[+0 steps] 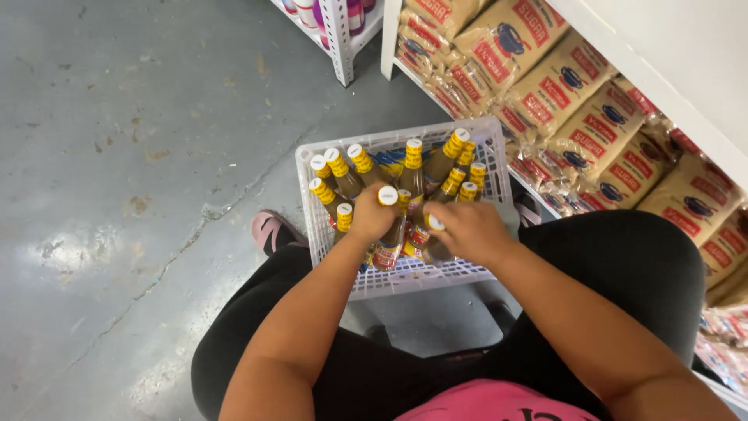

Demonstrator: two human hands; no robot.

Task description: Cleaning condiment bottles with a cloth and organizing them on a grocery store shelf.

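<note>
A grey concrete floor (132, 156), scuffed and cracked, fills the left of the view from a head camera looking straight down. Along the right runs a low white shelf (670, 93) packed tight with tan bags (592, 117) laid flat and overlapping, so that their printed faces look up at the aisle.

The person crouches with black-clad knees (623, 265) spread wide, which leaves room between them for a white plastic crate (343, 257) standing on the floor. A pink shoe (273, 230) shows just beside the crate's left edge.

Inside the crate, brown glass bottles (413, 168) with yellow neck bands and white caps stand crowded toward the far edge, leaning on one another for support. Nearer the front edge, a few lie tipped on their sides.

The left hand (372, 214) is clenched around the neck of one bottle (389, 238) near the crate's middle, its white cap poking out above the fingers and its body slanting down toward the front edge. The right hand (467, 230) curls around another bottle (430, 234) just beside it, with only the cap and a little of the glass showing past the fingers.
</note>
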